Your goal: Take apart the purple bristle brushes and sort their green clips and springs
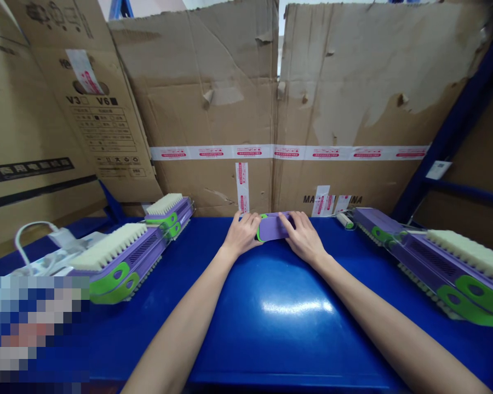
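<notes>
Cardboard (213,120) fills the back here, two tall brown panels meeting near the middle, scuffed and torn, pale patches where the top layer has peeled. Across it runs white tape (254,151) with red print. In front lies the desk (230,350), broad, smooth, glossy blue, catching a bright streak of light at its centre. Off to the left leans a printed carton (33,126), flat-sided, and over on the right, a slanting blue post (456,109)!

Down both sides now: brushes in purple and green. The left brushes (145,246) sit one behind the other, blocky purple bodies, cream bristles packed in tufts, rounded green ends with holes. The right brushes (419,251) show the same colours, bristles above and below.

And in the middle, both hands at work! The left hand (243,232) grips the green-edged end of a purple piece (271,227), flat-faced with rounded corners, near the desk's far edge. The right hand (306,238) has the other end, thumb across the near face. Smaller, at far left, a white cable (33,225) loops up in a smooth arch.
</notes>
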The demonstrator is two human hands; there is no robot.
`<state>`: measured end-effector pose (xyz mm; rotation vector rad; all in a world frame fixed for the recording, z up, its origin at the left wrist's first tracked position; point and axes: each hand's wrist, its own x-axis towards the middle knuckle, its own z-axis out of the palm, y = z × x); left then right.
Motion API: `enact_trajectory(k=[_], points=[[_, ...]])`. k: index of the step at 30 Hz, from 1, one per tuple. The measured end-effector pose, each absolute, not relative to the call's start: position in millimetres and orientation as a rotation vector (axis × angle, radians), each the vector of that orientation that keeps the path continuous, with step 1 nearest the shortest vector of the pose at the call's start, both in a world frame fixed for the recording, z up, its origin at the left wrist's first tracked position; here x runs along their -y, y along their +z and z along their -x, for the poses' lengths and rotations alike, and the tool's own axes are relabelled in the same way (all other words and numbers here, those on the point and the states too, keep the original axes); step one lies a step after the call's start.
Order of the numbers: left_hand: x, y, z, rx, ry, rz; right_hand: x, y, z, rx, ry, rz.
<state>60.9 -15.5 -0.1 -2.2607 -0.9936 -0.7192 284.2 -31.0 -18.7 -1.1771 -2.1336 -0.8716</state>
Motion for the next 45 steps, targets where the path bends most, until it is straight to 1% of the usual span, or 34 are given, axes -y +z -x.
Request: enact_trajectory(k=[4,10,15,23,26,32,35,45], points=[[12,0,-53,1.08,-0.821,2.228,34,-16,-286,2.075,-0.827,1.297],[8,0,-39,1.126,-0.794,2.306,34,-16,-287,2.108,-0.858,1.264],[6,-1,-30,1.379,-0.734,2.31,33,-17,-288,2.114,-0.869,1.256],[0,-11,-20,1.734,-0.746,2.324,33,-17,-288,2.113,-0.888,1.254],[0,-11,-24,1.659,-0.756,2.283,32,-18,-288,2.114,-0.89,1.254],[10,-2,-44,1.227,-0.825,2.314,32,-18,-288,2.118,-0.849,1.256],[14,-2,-56,1.095,-0.893,2.383,31,-19,-289,2.121,-0.812,1.244],[8,-4,-59,1.141,-1.092,2.381,32,-18,-289,2.112,-0.817,1.253]])
